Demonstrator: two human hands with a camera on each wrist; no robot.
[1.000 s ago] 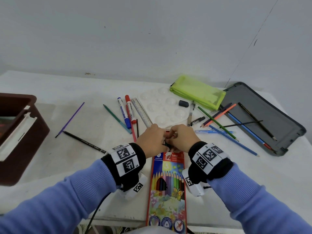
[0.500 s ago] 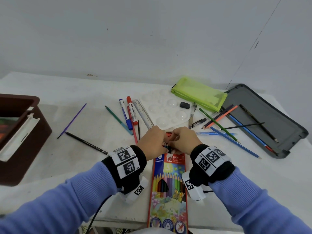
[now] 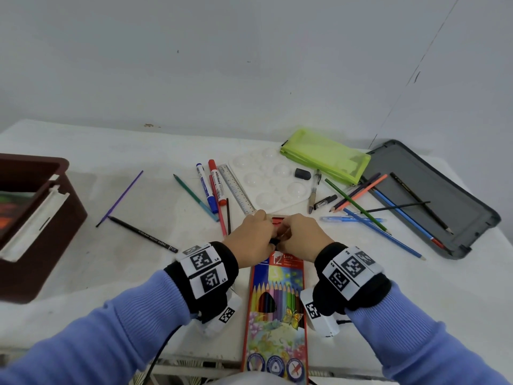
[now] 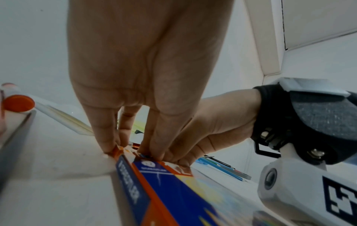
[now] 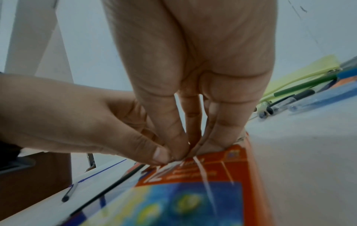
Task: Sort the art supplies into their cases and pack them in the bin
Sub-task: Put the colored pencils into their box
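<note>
— Little has moved since a second ago: your left hand (image 3: 251,237) and right hand (image 3: 301,237) have stayed bunched at the far end of the coloured-pencil box (image 3: 276,315), and only your head has tipped a touch.

— What do my fingers have?

— Your left fingers (image 4: 108,137) and right fingers (image 5: 170,130) are curled down tight and pinch the flap end of the box, thumbs tucked under. You look to be working it open. Next you need the flap free, then one hand spare for the loose pencils (image 3: 358,207) on the table (image 3: 138,262).

— And the rest?

— The box lies flat before you; the green pouch (image 3: 324,157) and grey case (image 3: 433,195) lie far right, the brown bin (image 3: 41,218) at the left edge, cut off. Whether the flap is open yet, I cannot tell: your knuckles hide it.
</note>
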